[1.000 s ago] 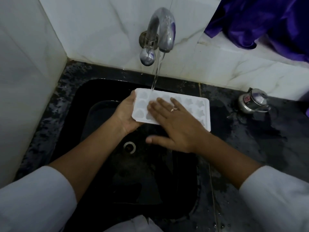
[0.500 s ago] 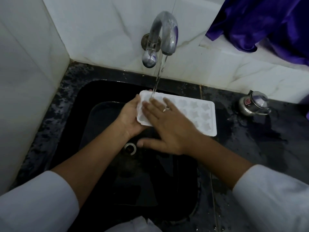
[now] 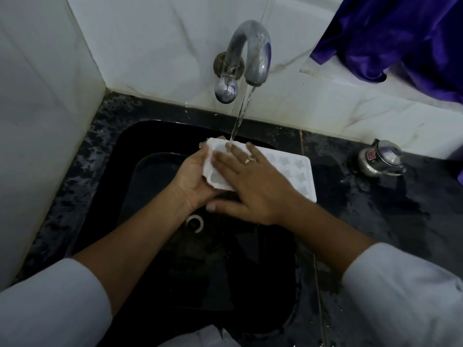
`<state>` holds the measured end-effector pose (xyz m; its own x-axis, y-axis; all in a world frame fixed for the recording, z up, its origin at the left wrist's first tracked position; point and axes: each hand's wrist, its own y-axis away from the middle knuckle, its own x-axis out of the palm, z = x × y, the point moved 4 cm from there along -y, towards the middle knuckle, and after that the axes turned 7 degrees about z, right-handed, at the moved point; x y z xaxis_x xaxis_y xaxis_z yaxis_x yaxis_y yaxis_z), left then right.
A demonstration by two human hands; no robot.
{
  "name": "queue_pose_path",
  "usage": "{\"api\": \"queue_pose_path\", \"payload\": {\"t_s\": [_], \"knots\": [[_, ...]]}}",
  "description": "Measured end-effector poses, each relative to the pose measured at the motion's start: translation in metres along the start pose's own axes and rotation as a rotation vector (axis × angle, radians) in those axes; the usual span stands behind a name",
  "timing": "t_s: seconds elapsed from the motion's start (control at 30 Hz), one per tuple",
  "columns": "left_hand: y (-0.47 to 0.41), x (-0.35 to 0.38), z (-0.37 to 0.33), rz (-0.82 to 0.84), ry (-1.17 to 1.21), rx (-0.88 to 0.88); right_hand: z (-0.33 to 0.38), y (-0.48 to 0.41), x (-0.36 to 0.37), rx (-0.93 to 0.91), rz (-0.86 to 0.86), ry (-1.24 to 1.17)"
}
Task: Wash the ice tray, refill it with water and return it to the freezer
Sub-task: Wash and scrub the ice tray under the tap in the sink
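Head view shows me the ice tray (image 3: 295, 171) held over the back of the sink (image 3: 150, 191), cups facing up. Its long axis runs left to right, and its right end reaches the sink's right edge beside the worktop (image 3: 426, 209). The left hand (image 3: 193, 181) curls round the tray's left short end and carries it. The right hand (image 3: 253, 189) lies flat across the cups, fingers straight and spread, gripping nothing. Water (image 3: 240, 113) from the tap (image 3: 253, 53) lands at the tray's left end, right by the fingertips of the right hand. I judge the washing is under way. The cups away from the stream lie to the right of both hands, so the tray would need to slide leftward. A small metal kettle (image 3: 380, 159) stands on the worktop near the back wall.
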<state>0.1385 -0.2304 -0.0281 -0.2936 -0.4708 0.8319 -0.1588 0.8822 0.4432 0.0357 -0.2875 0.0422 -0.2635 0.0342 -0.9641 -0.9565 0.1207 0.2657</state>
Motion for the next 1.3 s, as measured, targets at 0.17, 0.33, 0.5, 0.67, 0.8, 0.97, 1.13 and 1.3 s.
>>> {"api": "queue_pose_path", "payload": {"t_s": [0.17,0.33,0.5,0.67,0.8,0.97,1.13,1.3], "knots": [[0.005,0.001,-0.001,-0.009,0.025,-0.017,0.01,0.001,0.0,-0.025,-0.005,0.008],[0.003,-0.002,-0.005,0.002,0.023,0.03,0.0,-0.005,-0.001,-0.03,-0.024,0.028],[0.004,-0.006,-0.006,-0.003,0.011,0.03,0.013,-0.003,0.003,-0.043,-0.016,0.0],[0.004,-0.011,-0.005,-0.01,0.035,0.061,0.012,-0.007,0.011,-0.037,-0.036,0.004],[0.008,-0.014,0.001,-0.011,-0.012,0.043,0.007,-0.018,0.016,0.03,-0.078,-0.023],[0.013,-0.023,-0.002,-0.029,0.006,0.063,0.023,-0.021,0.02,0.109,-0.179,-0.125],[0.021,-0.03,-0.003,-0.085,-0.006,0.117,0.033,-0.023,0.018,0.186,-0.253,-0.205],[0.032,-0.039,-0.012,-0.028,0.0,0.224,0.015,-0.01,0.024,0.329,-0.309,-0.216]]}}
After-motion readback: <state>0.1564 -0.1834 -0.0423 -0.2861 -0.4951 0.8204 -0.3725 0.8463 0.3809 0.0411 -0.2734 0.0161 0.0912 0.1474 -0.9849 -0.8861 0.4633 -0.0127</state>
